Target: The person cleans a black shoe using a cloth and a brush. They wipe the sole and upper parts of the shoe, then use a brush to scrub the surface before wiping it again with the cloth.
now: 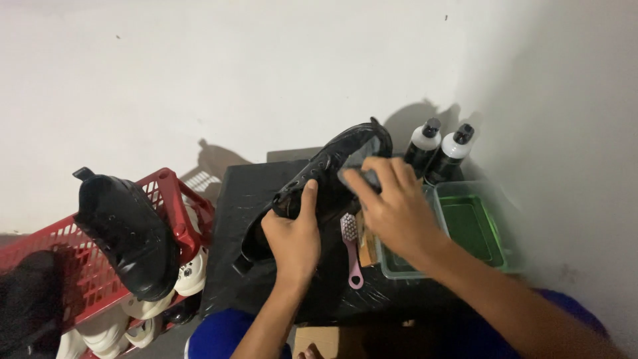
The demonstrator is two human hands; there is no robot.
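While tilted above the black-covered table [266,186], black shoe [319,183] clamped at its side by left hand [292,239]; right hand [392,206] pressing grey cloth [362,176] onto its upper. Pink brush [350,249] at five o'clock, two bottles [438,149] at two, red basket [80,266] at nine.

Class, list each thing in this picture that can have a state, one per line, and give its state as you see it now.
black shoe: lifted, tilted, held by both hands
left hand: gripping the shoe's side
right hand: fingers pressed on the shoe's upper
pink brush: lying flat, untouched
two bottles: upright, capped
green tray: lying inside a clear tub
red basket: another black shoe resting on its rim
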